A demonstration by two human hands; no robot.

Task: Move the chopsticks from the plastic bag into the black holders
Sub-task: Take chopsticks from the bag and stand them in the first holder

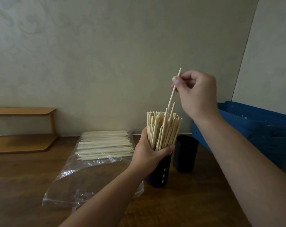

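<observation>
A black holder (160, 171) with small white holes stands on the wooden table, packed with upright pale chopsticks (161, 128). My left hand (148, 153) grips this bundle just above the holder's rim. My right hand (194, 90) pinches a single chopstick (171, 95) near its top, its lower end down among the bundle. A second black holder (185, 153) stands just right of the first; its inside is not visible. To the left lies a clear plastic bag (83, 177) with several chopsticks (104, 145) lying flat in its far end.
A blue perforated plastic crate (256, 128) sits at the right against the wall. A low wooden shelf (24, 126) stands at the far left. Bare wooden table (196, 202) stretches in front of the holders.
</observation>
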